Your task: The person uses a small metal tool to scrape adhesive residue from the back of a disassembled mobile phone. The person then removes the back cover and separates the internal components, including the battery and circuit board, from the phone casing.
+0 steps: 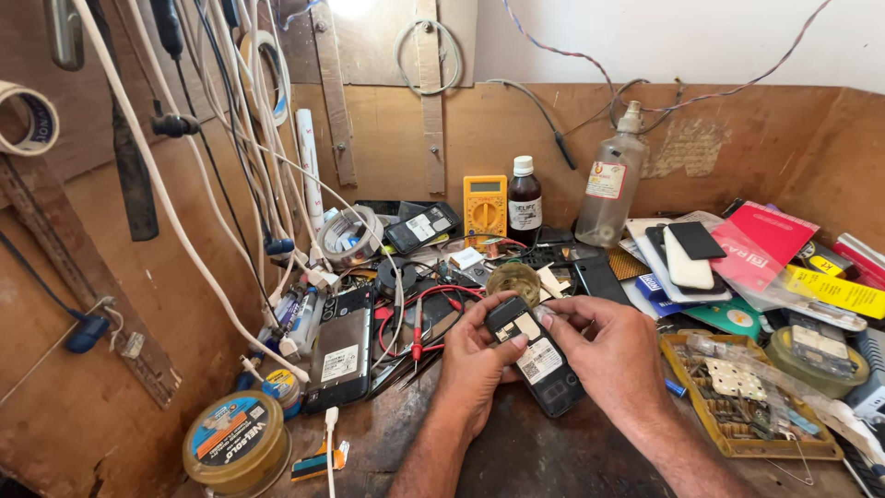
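Note:
Both hands hold a small black phone [536, 361] with its back cover off, tilted over the workbench near the front middle. My left hand [472, 364] grips its left side, thumb pressing near the upper part. My right hand [604, 355] holds the right side, thumb on the white labelled area of the open back. A larger black phone [339, 355] with its back open lies to the left. Red and black multimeter probes [417, 334] rest between that phone and my left hand.
A yellow multimeter [485, 205], a dark bottle [525, 198] and a clear spray bottle [610, 180] stand at the back wall. A yellow parts tray [737, 452] sits at right, phone cases and packets [737, 249] behind it. A round tin [235, 441] is at front left. White cables [184, 231] hang left.

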